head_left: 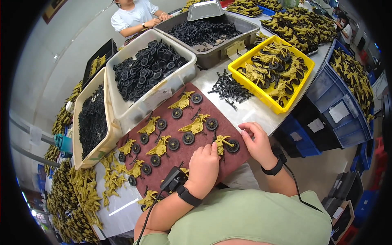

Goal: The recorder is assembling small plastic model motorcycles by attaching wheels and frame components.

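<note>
A yellow toy motorcycle body (221, 141) lies near the right edge of the dark red mat (241, 157), with a black wheel (232, 145) at its right end. My left hand (205, 165) has its fingers close together, bent down onto the left side of this body; part of the body is hidden beneath them. Just right of the wheel, my right hand (258, 143) is raised with thumb and forefinger apart, and nothing shows between them. Rows of similar yellow bodies (197, 124) with loose black wheels (188, 138) beside them cover the mat. My left forearm hides some of the nearer ones.
Beyond the mat stand a white bin of black wheels (190, 67), a grey tub of small black parts (249, 30) and a yellow tray (281, 109) of toy motorcycles. Loose black parts (230, 87) lie beside the tray. Yellow pieces (83, 190) heap up at left. A co-worker (134, 18) sits opposite.
</note>
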Demonstrator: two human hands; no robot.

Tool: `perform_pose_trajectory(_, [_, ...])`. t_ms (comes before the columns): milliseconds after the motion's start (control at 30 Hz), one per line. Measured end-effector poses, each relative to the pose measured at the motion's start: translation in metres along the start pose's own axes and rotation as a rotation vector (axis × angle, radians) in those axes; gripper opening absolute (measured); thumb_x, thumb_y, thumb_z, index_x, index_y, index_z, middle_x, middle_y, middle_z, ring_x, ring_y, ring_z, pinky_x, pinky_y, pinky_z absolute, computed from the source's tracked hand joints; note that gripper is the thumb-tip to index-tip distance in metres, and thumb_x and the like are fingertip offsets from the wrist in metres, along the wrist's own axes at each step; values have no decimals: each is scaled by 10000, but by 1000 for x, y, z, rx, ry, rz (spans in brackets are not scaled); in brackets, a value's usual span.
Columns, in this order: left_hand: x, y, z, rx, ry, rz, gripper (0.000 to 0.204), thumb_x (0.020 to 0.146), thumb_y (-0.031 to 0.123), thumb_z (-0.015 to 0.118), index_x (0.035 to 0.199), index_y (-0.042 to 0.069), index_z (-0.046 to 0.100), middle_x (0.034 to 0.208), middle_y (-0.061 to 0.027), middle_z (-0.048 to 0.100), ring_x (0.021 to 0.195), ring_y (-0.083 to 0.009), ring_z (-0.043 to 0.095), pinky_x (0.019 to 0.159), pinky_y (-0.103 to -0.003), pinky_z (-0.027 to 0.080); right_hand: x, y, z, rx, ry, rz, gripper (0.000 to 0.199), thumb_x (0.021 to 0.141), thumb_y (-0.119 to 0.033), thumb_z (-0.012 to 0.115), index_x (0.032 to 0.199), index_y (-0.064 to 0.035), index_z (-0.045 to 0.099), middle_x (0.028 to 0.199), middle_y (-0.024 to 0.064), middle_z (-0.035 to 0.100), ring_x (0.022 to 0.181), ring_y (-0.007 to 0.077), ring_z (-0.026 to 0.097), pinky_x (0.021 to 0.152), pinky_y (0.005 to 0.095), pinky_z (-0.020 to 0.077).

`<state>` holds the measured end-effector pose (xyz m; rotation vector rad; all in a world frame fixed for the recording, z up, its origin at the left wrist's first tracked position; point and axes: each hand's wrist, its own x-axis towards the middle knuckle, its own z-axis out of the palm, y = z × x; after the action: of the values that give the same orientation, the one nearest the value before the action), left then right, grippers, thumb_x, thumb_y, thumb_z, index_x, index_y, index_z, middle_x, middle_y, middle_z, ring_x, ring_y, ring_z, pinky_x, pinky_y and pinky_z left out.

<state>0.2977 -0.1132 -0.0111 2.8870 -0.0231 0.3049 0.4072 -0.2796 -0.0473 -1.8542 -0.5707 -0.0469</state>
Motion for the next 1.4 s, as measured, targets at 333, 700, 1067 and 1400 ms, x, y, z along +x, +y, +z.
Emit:
perform_pose_trajectory(333, [9,-8,2,106,-6,60,286,722,92,628,987,-13,609,792,-84,602,758,-234,601,693,-344,466,12,-19,-12,4,-387,-257,454,742,117,502,1166,-25,579,1253,148,555,1171,310,534,1000,364,430])
perform_pose_trajectory(700, [-11,-11,-15,-100,24,139,473,700,98,724,1141,-14,594,1047,-116,611,1012,-262,573,871,-386,431,28,-29,-16,76,-534,-242,515,675,184,370,1070,-13,636,1186,174,599,1115,315,577,966,354,458])
perform_pose_trajectory(1067, [-13,-15,-9,-199,-2,62,489,644,22,724,1105,-16,566,1078,-142,587,1058,-319,542,919,-409,426,58,-18,32,-377,-661,-486,177,772,-68,674,947,-51,668,978,106,610,906,292,594,804,352,499])
perform_pose_trajectory(1400, [-17,-9,-14,-57,7,108,344,735,69,606,1070,7,560,1108,-120,583,1093,-277,531,937,-417,395,55,-21,10,-203,-653,-264,150,785,-49,670,933,-33,648,888,112,618,856,293,607,771,352,499])
